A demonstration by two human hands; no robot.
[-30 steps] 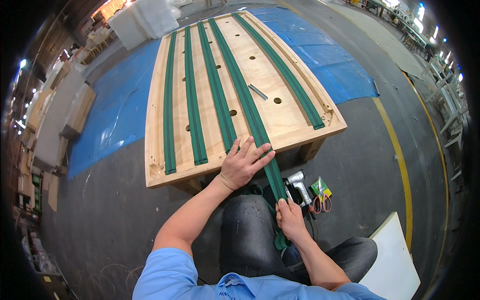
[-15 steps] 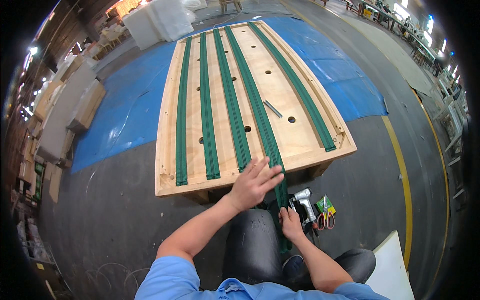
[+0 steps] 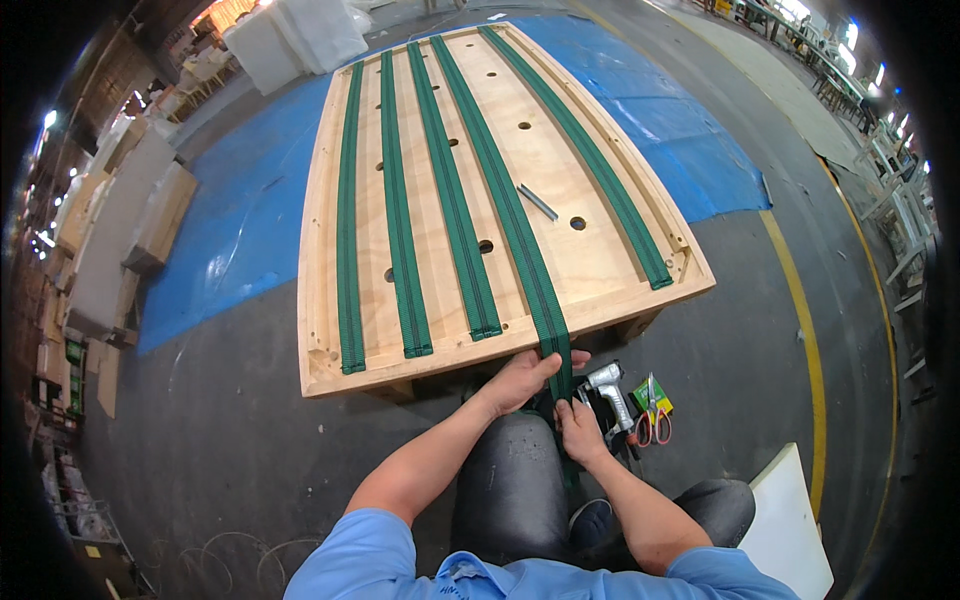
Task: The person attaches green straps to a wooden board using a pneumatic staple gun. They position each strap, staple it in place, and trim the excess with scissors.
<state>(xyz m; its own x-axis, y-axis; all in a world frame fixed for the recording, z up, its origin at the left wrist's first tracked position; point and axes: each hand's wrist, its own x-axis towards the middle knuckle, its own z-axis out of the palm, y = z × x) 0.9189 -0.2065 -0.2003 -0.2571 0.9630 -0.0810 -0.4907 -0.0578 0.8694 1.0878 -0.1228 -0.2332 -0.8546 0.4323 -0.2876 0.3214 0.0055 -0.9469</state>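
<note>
Green webbing straps run lengthwise over a wooden frame [image 3: 620, 305] with a plywood panel inside it. One strap [image 3: 515, 230] passes over the front rail and hangs down toward my lap. At the rail's edge my left hand [image 3: 522, 382] is closed on this strap, thumb on top and fingers underneath. Just below, my right hand [image 3: 581, 430] grips the hanging part. The other straps, such as the rightmost strap [image 3: 600, 170], lie along the frame with their front ends on or near the front rail. The strap's lower end is mostly hidden by my hand and legs.
A silver staple gun [image 3: 612, 392] and red-handled scissors [image 3: 655, 418] with a green-yellow box [image 3: 647, 388] are right of my hands. A staple strip [image 3: 538, 202] rests on the panel. Blue sheeting [image 3: 230, 220] covers floor under the frame. A white board [image 3: 788, 515] is at lower right.
My left hand has come down from above the strap and taken hold of it by the rail. My right hand keeps its grip. The view has shifted slightly.
</note>
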